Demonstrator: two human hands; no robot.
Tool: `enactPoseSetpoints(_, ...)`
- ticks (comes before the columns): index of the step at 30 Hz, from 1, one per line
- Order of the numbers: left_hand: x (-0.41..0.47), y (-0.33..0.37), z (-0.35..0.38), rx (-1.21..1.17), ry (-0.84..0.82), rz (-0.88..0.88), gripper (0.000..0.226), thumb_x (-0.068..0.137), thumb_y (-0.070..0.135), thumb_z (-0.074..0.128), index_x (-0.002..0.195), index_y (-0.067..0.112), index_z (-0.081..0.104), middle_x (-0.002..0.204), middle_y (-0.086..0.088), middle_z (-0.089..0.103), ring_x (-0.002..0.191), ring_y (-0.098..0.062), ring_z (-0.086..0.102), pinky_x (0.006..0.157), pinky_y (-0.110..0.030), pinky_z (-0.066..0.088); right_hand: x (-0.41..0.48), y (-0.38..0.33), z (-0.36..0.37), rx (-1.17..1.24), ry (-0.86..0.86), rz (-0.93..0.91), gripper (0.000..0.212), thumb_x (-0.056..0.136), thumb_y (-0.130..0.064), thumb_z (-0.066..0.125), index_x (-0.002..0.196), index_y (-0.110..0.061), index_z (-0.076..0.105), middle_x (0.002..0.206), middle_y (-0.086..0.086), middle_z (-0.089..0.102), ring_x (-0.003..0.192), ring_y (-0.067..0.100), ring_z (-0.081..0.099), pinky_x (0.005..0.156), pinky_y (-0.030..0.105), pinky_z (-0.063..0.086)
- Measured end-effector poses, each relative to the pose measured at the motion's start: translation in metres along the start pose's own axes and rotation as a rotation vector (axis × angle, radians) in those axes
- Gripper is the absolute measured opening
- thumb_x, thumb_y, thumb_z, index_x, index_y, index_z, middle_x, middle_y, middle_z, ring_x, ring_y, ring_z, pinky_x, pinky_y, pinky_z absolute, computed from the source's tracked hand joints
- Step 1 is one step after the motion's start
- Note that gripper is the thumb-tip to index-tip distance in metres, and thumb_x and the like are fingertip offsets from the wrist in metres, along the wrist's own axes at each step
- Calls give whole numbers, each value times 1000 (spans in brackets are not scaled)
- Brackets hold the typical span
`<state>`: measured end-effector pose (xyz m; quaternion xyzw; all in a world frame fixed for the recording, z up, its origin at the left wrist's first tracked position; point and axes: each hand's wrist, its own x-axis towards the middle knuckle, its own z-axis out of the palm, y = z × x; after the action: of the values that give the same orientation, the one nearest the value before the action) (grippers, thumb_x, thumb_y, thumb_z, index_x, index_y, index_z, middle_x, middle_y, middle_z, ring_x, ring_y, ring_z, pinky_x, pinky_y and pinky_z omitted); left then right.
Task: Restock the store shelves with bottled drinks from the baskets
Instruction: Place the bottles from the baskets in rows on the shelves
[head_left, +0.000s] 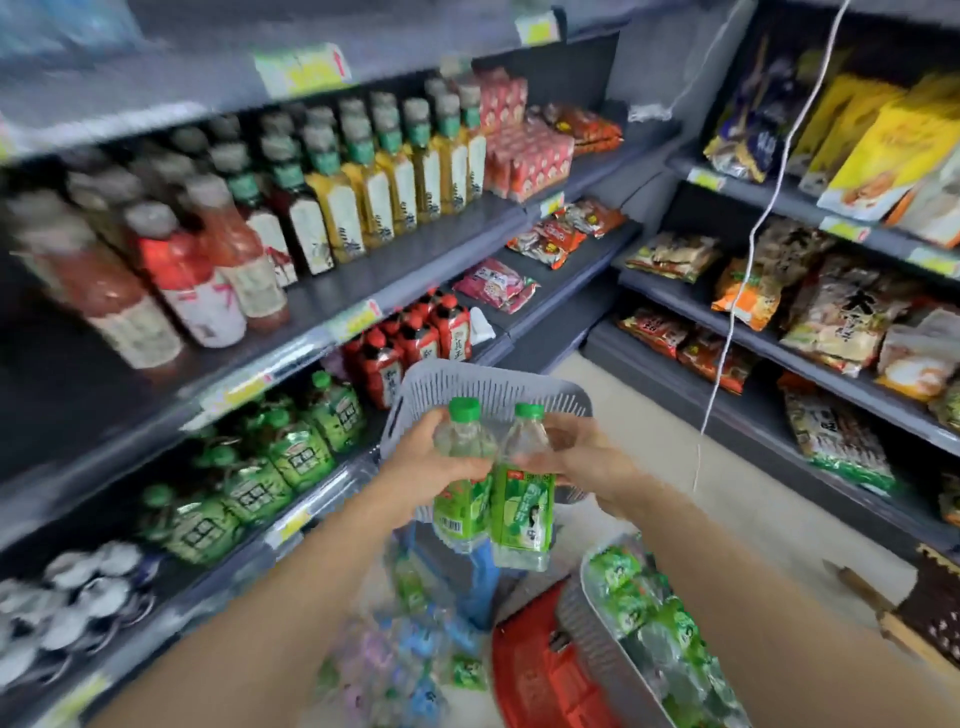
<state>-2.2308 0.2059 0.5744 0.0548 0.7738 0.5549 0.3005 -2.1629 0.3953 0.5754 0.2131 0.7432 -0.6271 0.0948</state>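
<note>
My left hand (426, 457) grips a clear bottle with a green cap and green label (462, 499). Beside it, touching, my right hand (582, 457) grips a second green-capped bottle (522, 512). Both bottles are upright, in mid-air before an empty grey perforated basket (488, 384). At the lower right a grey basket (595, 587) holds several green-labelled bottles. More bottles with blue and green labels (405, 639) lie low in the middle. The left shelf (291, 525) holds a row of green-labelled bottles (270, 467).
Upper left shelves carry red and yellow tea bottles (332, 208) and small red bottles (410, 343). Cans (67, 613) sit on the lowest left shelf. A red basket (540, 675) stands on the floor. Snack bags (831, 312) fill the right-hand shelves. A white cord (748, 260) hangs down.
</note>
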Motion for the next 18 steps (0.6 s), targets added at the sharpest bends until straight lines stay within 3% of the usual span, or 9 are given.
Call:
enactPoseSetpoints(2, -28, 9, -39, -42, 76, 50, 75, 68, 2, 83, 129, 22, 45, 98, 12, 58, 87, -8, 61, 89, -32, 52, -6, -35, 32, -37, -27, -77, 35, 69, -13, 85, 93, -27, 64, 94, -4, 68, 87, 15, 64, 76, 31, 53)
enactPoseSetpoints(6, -73, 17, -114, -59, 219, 123, 84, 61, 17, 90, 131, 27, 45, 119, 6, 59, 93, -10, 62, 86, -28, 52, -13, -94, 92, -112, -94, -204, 54, 65, -18, 89, 111, -14, 62, 103, 0, 66, 93, 17, 63, 78, 30, 53)
enactPoseSetpoints(8, -91, 19, -146, -50, 278, 156, 72, 64, 9, 88, 126, 20, 54, 114, 6, 61, 93, -15, 63, 78, -23, 51, -13, -116, 118, -138, -133, -258, 44, 68, -15, 87, 103, -21, 60, 102, -4, 61, 95, 17, 60, 84, 34, 52)
enactPoseSetpoints(10, -107, 21, -172, -13, 331, 199, 54, 64, 0, 84, 111, 19, 64, 98, 4, 70, 87, -16, 65, 67, -16, 51, -10, -135, 143, -158, -169, -321, 39, 69, -12, 86, 87, -30, 56, 93, -10, 57, 86, 10, 56, 79, 30, 51)
enactPoseSetpoints(12, -121, 20, -195, 20, 406, 225, 51, 64, 1, 84, 109, 19, 68, 98, 1, 73, 83, -11, 66, 65, -11, 50, -4, -151, 165, -194, -199, -373, 38, 66, -15, 88, 85, -28, 58, 86, -10, 57, 82, 11, 55, 74, 26, 48)
enactPoseSetpoints(15, -136, 18, -226, 56, 522, 241, 48, 62, 16, 88, 105, 28, 70, 106, 0, 70, 92, -10, 67, 76, -16, 50, 6, -171, 198, -236, -277, -416, 53, 60, -22, 91, 106, -20, 64, 103, -2, 66, 100, 21, 62, 88, 37, 52)
enactPoseSetpoints(18, -146, 12, -248, 59, 642, 253, 48, 63, 14, 87, 93, 44, 65, 106, -1, 67, 93, -9, 64, 74, -16, 46, 13, -191, 229, -286, -339, -509, 68, 58, -28, 92, 117, -15, 61, 113, -1, 65, 104, 20, 60, 94, 37, 50)
